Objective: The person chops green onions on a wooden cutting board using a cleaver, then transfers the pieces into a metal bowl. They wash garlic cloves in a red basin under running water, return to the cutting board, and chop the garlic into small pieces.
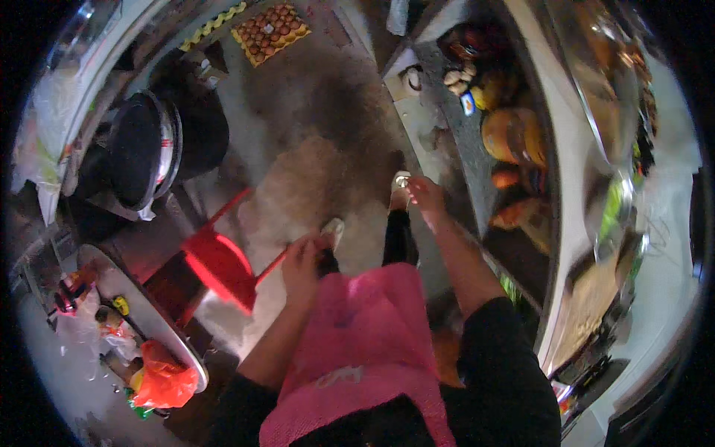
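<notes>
My left hand (301, 265) hangs low in front of me, its fingers loosely bent. Just left of it is a red plastic stool (220, 267), one leg running up to the fingers in the picture. Whether they touch is unclear. My right hand (425, 195) is out to the right with its fingers curled, over one of my pale shoes (400, 180). Blur hides whether anything small is in those fingers. Between my arms hangs a pink apron (363, 318), above dark trousers.
A worktop (558, 184) runs along my right, with a shelf of jars (513, 134) below. Egg trays (271, 33) lie on the floor ahead. Black round containers (146, 148) stand left, beyond a small table (137, 304) holding a red plastic bag (163, 377).
</notes>
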